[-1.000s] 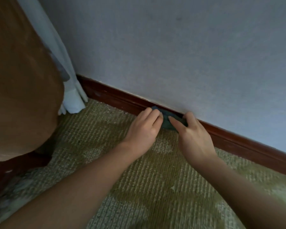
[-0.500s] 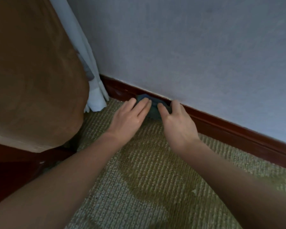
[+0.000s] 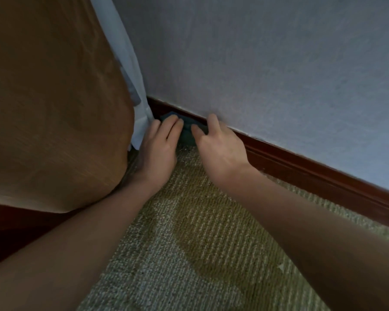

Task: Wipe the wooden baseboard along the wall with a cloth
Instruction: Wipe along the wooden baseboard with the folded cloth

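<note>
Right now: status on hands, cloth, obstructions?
Left hand flat on cloth, right hand gripping it. Cloth against baseboard. Curtain close beside left hand.

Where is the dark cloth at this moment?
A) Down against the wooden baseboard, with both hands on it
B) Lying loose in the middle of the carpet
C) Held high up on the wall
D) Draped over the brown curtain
A: the dark cloth lies low against the wooden baseboard, close to the white curtain, with the left hand and the right hand on it.
</note>
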Available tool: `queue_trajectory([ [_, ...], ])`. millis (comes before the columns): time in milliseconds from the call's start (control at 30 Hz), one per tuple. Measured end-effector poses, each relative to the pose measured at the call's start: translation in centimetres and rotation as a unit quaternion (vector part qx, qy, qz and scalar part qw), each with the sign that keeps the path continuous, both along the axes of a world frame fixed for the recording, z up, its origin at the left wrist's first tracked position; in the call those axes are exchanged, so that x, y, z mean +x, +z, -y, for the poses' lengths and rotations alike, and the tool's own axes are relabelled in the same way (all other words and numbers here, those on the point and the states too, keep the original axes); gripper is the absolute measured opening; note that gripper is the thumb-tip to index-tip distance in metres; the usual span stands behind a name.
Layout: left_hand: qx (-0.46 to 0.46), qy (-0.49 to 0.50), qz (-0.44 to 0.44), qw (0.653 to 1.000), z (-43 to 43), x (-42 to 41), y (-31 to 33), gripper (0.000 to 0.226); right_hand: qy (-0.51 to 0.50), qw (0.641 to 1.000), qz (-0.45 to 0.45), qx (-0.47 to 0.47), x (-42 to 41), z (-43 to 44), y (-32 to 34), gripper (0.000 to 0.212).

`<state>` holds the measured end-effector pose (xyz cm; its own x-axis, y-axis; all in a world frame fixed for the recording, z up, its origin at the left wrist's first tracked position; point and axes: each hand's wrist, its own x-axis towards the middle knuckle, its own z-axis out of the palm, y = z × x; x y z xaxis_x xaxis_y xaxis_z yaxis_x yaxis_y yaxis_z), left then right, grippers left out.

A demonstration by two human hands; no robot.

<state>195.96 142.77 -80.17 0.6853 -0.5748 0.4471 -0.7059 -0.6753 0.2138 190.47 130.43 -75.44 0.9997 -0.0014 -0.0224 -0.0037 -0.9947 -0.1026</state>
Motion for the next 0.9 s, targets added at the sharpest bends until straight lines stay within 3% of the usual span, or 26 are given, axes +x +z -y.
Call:
queue_trajectory([
  [267,-0.051,-0.062,0.011,0.997,3.7,-2.5,0.3,0.028,-0.041,0.999,-0.015,-0.02,-4.0,3.1,0.2,0.054],
  [367,-0.057,-0.085,0.01,0.995,5.2,-4.1,0.2,0.028,-0.063,0.997,-0.044,-0.033,-6.2,4.7,0.1,0.065],
  [733,-0.032,-0.15,0.026,0.988,9.7,-8.7,0.9,0.033,-0.122,0.991,-0.054,-0.026,-11.8,9.2,0.6,0.06],
  [833,-0.007,-0.174,0.019,0.985,10.0,-9.2,1.2,0.025,-0.127,0.991,-0.038,-0.016,-12.4,9.6,0.5,0.059],
  [900,0.023,-0.19,0.019,0.981,9.7,-9.1,1.5,0.042,-0.13,0.991,-0.024,-0.02,-12.5,9.5,0.4,0.057],
])
